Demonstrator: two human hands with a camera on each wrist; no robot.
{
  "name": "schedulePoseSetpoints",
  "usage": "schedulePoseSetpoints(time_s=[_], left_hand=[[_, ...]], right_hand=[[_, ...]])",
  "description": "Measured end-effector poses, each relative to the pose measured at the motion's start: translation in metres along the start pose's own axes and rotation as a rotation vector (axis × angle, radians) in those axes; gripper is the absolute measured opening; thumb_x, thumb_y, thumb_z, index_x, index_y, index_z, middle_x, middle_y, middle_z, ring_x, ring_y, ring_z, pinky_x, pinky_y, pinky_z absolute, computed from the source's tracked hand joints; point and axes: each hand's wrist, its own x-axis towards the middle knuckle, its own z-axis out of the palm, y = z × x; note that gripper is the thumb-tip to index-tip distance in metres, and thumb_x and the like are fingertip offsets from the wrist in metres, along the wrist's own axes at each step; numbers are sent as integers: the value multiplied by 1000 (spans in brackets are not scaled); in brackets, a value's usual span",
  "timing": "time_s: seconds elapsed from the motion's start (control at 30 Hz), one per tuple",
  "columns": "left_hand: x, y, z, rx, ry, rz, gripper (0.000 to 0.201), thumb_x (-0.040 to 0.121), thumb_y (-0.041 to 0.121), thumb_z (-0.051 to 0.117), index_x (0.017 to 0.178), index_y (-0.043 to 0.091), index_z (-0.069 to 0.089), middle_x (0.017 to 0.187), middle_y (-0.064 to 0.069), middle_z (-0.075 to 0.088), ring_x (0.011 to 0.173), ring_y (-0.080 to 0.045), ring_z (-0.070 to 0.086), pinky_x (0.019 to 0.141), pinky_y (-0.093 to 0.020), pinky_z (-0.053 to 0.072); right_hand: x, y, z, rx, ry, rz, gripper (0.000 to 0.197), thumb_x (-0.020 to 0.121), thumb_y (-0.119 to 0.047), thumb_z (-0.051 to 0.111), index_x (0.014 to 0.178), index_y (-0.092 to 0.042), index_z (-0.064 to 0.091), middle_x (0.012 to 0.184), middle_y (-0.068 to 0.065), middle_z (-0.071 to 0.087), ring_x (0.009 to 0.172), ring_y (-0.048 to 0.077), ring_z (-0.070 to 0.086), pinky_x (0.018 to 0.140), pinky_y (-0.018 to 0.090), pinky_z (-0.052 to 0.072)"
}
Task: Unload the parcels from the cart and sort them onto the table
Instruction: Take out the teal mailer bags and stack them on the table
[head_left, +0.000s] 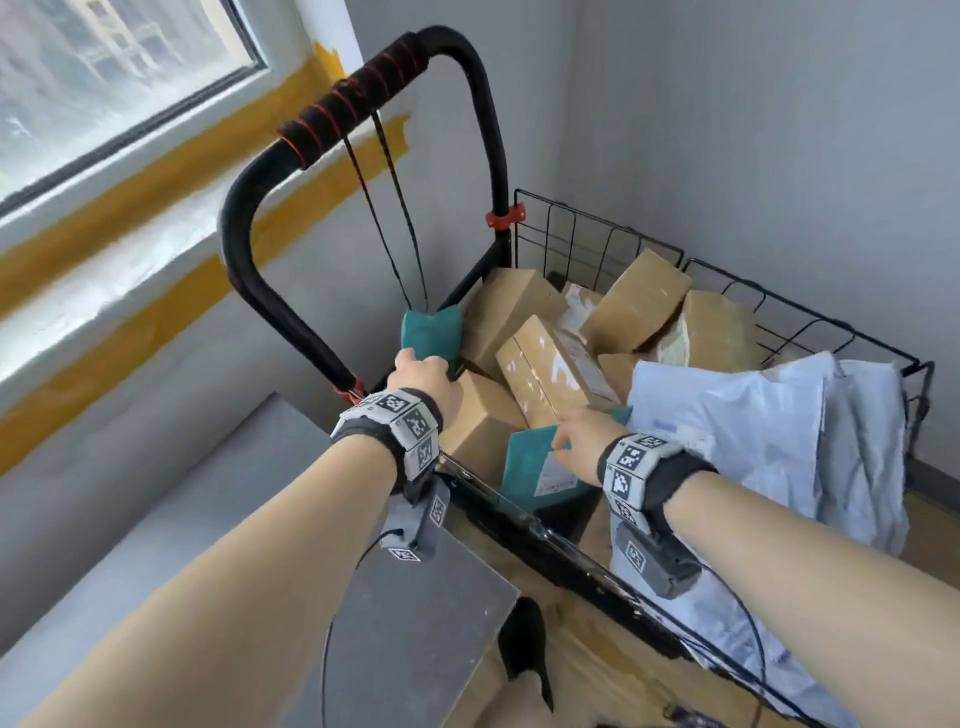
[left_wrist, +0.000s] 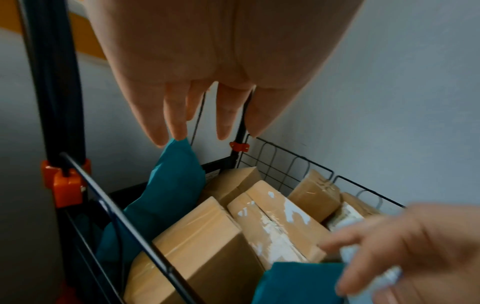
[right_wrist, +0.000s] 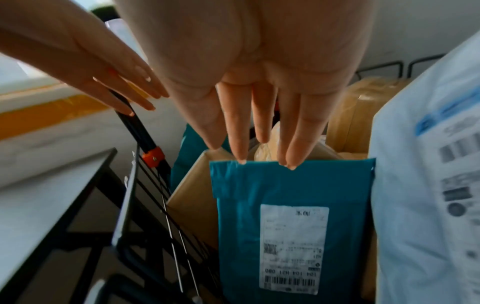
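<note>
The black wire cart (head_left: 571, 551) holds brown cardboard boxes (head_left: 550, 369), two teal mailers and pale poly bags (head_left: 753, 431). A crumpled teal bag (head_left: 434, 332) (left_wrist: 174, 185) stands in the cart's corner by the handle post. My left hand (head_left: 426, 371) (left_wrist: 202, 135) is over it, fingers straight, tips touching its top. A flat teal mailer (head_left: 535, 467) (right_wrist: 285, 195) with a white label stands against the near wire side. My right hand (head_left: 571, 436) (right_wrist: 259, 158) reaches its top edge with straight fingertips touching it.
The cart's padded handle (head_left: 363, 93) rises above my left hand. A grey table top (head_left: 208, 493) lies left of the cart, close to its side. Walls close in behind the cart, with a window at the left. A dark shoe (head_left: 524, 644) is on the wooden floor.
</note>
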Motion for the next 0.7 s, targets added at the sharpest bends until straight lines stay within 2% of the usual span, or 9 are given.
schedulePoseSetpoints(time_s=[0.07, 0.2, 0.23, 0.3, 0.37, 0.43, 0.5, 0.6, 0.7], left_hand=[[25, -11, -1, -53, -35, -92, 45, 96, 26, 45, 138, 10, 44, 147, -12, 28, 125, -33, 44, 102, -33, 37], [67, -28, 7, -24, -145, -142, 49, 98, 28, 38, 142, 8, 39, 148, -12, 28, 134, -29, 36, 103, -33, 34], [74, -31, 10, -19, -163, -134, 48, 97, 27, 39, 141, 8, 41, 148, -12, 29, 133, -29, 36, 103, -33, 35], [86, -35, 16, -31, -182, -118, 42, 96, 23, 43, 135, 7, 50, 144, -15, 37, 127, -32, 44, 103, -34, 37], [95, -35, 20, -95, -195, -98, 36, 95, 16, 45, 127, 3, 57, 132, -20, 53, 119, -34, 53, 102, -39, 44], [100, -35, 25, -181, -232, -114, 35, 94, 12, 44, 125, -2, 55, 124, -24, 59, 114, -37, 58, 97, -44, 48], [99, -33, 23, -216, -226, -127, 36, 95, 12, 43, 125, -5, 53, 121, -24, 59, 110, -38, 59, 96, -43, 48], [90, -28, 14, -177, -195, -124, 36, 99, 15, 36, 126, -2, 52, 114, -16, 55, 100, -28, 56, 93, -33, 46], [79, -27, 8, -210, -83, -60, 34, 99, 14, 39, 127, 1, 54, 123, -17, 57, 108, -30, 55, 95, -34, 41]], right_hand=[[16, -4, 11, -4, -85, 19, 29, 94, -22, 48, 111, -10, 69, 134, 6, 53, 116, 25, 55, 102, 35, 43], [35, 0, 25, 4, -157, 2, 33, 95, -17, 46, 120, -3, 60, 149, 2, 30, 121, 24, 51, 104, 32, 38], [38, 1, 27, 18, -158, 0, 34, 95, -16, 45, 124, -2, 57, 148, 4, 32, 122, 23, 50, 104, 30, 36], [43, 1, 28, 36, -143, 20, 32, 96, -14, 43, 123, -2, 56, 138, 8, 45, 117, 24, 52, 101, 29, 36], [48, 2, 27, 50, -101, 48, 29, 95, -15, 43, 118, -5, 58, 126, 9, 55, 108, 26, 57, 98, 34, 43], [50, 2, 25, 53, -64, 61, 28, 94, -18, 43, 114, -7, 59, 118, 8, 59, 103, 26, 59, 95, 36, 46], [50, 2, 22, 56, -39, 57, 27, 94, -19, 43, 110, -8, 62, 112, 8, 61, 99, 26, 60, 93, 36, 47], [48, -1, 13, 85, 24, 39, 24, 93, -18, 43, 98, -9, 64, 106, 5, 59, 96, 24, 59, 88, 35, 48], [44, -6, 1, 92, 96, 1, 25, 93, -19, 45, 95, -7, 67, 106, 3, 52, 99, 23, 57, 88, 32, 47]])
